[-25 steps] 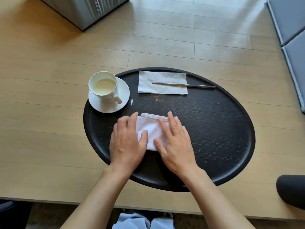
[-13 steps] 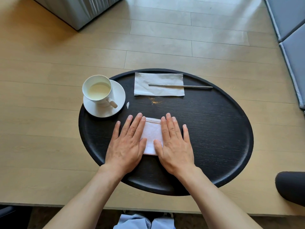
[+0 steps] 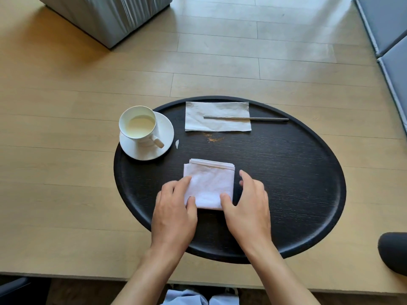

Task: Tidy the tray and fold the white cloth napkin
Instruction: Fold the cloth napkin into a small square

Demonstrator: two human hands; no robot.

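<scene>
A black oval tray [image 3: 297,194] lies on a light wooden table. The white cloth napkin [image 3: 209,183], folded into a small square, rests near the tray's middle front. My left hand [image 3: 174,212] touches its near left corner, thumb and fingers on the cloth. My right hand [image 3: 246,205] sits at its near right corner, thumb on the cloth and fingers curled beside the right edge. A white cup of pale liquid [image 3: 138,126] stands on a saucer [image 3: 165,137] at the tray's left rim. A paper napkin [image 3: 218,116] with metal chopsticks [image 3: 268,119] lies at the back.
Crumbs [image 3: 212,139] and a small white scrap [image 3: 177,143] lie on the tray between the paper napkin and the saucer. A grey ribbed box [image 3: 105,16] stands at the back left, grey cushions [image 3: 392,40] at the right, a dark rounded object [image 3: 394,252] at the lower right.
Both hands slid back from lying flat over the cloth napkin to its near corners, uncovering most of the folded square. The rest of the tray is unchanged.
</scene>
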